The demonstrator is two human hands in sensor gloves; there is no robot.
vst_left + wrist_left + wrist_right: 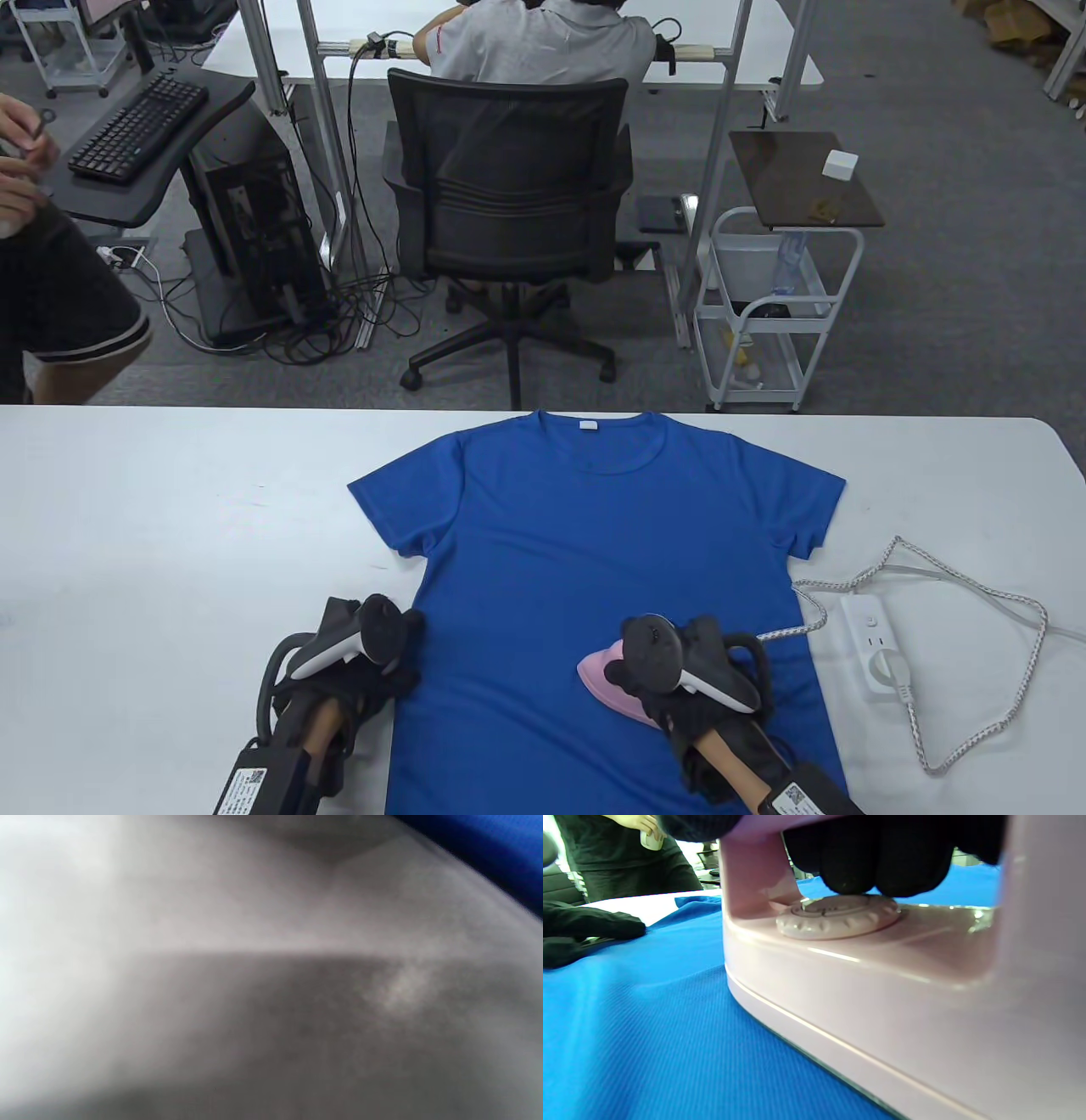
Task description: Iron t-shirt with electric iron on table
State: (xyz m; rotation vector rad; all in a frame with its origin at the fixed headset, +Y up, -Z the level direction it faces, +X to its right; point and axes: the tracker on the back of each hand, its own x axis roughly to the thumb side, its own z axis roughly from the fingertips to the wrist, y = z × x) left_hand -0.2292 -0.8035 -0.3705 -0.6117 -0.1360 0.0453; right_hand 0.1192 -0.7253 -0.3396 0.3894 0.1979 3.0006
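Low in the frame, right hand (679, 679) curled round the handle of the small pink plastic iron (607, 683), flat on the blue t-shirt (594, 543) mid-bench (127, 509). Left hand (373, 671) resting flat on the shirt's left edge. Ironing under way; next, probably a slow push up toward the collar.

A white table (170, 526) fills the lower half of the frame. Flat on it, centre — a blue t-shirt (594, 543). At lower right lie a white power strip (878, 645) and a looping braided cord (976, 662).
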